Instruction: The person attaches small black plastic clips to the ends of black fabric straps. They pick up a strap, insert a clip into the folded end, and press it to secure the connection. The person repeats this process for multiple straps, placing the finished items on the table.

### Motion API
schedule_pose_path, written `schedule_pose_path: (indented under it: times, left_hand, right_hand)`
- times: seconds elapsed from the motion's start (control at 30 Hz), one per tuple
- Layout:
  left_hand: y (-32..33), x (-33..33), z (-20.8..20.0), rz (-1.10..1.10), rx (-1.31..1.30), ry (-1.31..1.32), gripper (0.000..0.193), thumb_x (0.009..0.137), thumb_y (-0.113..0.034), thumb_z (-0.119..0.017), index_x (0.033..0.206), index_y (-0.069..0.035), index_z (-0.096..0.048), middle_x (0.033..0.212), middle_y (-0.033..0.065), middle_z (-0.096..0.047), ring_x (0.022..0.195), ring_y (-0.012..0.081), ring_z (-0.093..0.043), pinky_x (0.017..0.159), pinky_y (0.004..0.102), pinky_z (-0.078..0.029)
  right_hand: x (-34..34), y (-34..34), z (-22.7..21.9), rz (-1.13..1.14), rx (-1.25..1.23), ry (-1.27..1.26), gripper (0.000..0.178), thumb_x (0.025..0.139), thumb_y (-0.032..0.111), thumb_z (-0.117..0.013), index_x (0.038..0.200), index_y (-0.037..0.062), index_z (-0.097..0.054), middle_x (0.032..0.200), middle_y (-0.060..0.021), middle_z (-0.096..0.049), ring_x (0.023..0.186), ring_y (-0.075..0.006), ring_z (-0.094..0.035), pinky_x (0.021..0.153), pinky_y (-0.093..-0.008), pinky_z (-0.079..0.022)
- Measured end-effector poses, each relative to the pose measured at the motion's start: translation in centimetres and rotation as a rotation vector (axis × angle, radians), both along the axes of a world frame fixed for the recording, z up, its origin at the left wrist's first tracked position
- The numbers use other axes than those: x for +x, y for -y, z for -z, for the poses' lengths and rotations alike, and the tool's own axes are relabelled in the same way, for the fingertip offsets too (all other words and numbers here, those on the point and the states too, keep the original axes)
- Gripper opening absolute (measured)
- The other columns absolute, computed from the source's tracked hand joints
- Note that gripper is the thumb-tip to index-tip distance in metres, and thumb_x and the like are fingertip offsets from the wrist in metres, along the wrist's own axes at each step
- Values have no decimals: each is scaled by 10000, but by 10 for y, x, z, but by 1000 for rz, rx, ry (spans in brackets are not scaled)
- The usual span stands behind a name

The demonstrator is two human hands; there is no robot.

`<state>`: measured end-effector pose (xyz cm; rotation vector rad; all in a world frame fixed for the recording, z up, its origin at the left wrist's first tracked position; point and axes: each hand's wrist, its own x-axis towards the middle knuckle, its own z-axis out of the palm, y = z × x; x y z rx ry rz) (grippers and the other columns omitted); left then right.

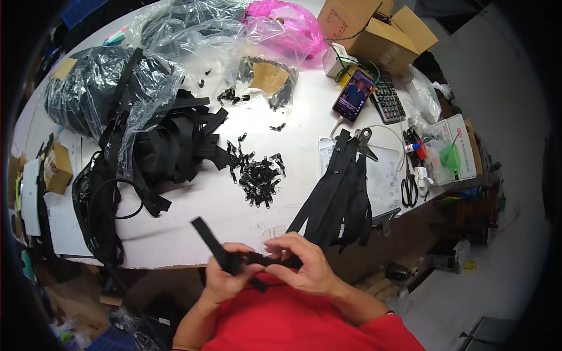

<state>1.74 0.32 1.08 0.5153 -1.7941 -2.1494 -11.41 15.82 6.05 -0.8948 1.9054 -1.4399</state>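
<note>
Both my hands are at the table's front edge, working on a black zipper strip (208, 238). My left hand (227, 279) grips the strip, and one end sticks up past its fingers. My right hand (307, 268) pinches another stretch of it with thumb and fingers curled. Whether a slider is between the fingers is hidden. Beyond my hands lies a heap of small black zipper sliders (257, 180). Finished-looking black zipper strips (336, 202) lie to the right, fanned over the table edge. A tangle of loose black strips (172, 143) fills the left.
Clear plastic bags of black material (111, 88) and a pink bag (287, 20) stand at the back. A phone (354, 95), calculator (387, 100) and open cardboard box (380, 41) are back right. A metal clip (366, 143) and scissors (410, 187) lie right.
</note>
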Motion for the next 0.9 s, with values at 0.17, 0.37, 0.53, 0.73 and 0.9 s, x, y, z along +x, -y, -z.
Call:
schedule_pose_path:
  times: [0.17, 0.37, 0.53, 0.73, 0.9]
  left_hand:
    - [-12, 6, 26, -14, -154, -40, 332, 821, 4, -782, 1110, -1, -618, 829, 57, -682, 728, 99, -635, 645, 245, -504]
    - [-5, -1, 24, 13, -225, -55, 341, 788, 53, -741, 1121, -13, -717, 839, 90, -721, 740, 166, -695, 667, 265, -530]
    - [-3, -3, 21, 5, -250, -130, 320, 773, 106, -661, 1049, -21, -764, 862, 118, -730, 751, 200, -716, 665, 290, -549]
    - [-2, 1, 21, 24, -345, -210, 368, 699, 103, -659, 1035, -8, -760, 855, 130, -729, 743, 217, -718, 672, 303, -572]
    - [-2, 3, 34, -1, -324, -181, 355, 677, 99, -659, 1005, -1, -749, 851, 138, -727, 729, 242, -718, 677, 312, -575]
  right_hand:
    - [2, 8, 16, 11, -64, 35, 158, 863, 2, -716, 1021, 0, -702, 928, -109, -676, 797, -178, -687, 685, -285, -554]
    - [3, 9, 12, 54, -40, -107, 141, 867, -55, -694, 998, -5, -709, 887, -109, -721, 770, -169, -728, 674, -265, -569]
    - [4, 2, 11, 32, 17, 62, 133, 887, -17, -682, 1017, -10, -705, 939, -121, -741, 844, -171, -734, 727, -270, -573]
    - [15, -6, 39, 148, -45, 625, 154, 926, 1, -670, 1077, -27, -664, 953, -108, -742, 854, -140, -725, 752, -266, -579]
    - [22, -2, 48, 213, -5, 745, 179, 943, 13, -665, 1113, -40, -638, 996, -99, -724, 882, -152, -723, 775, -264, -584]
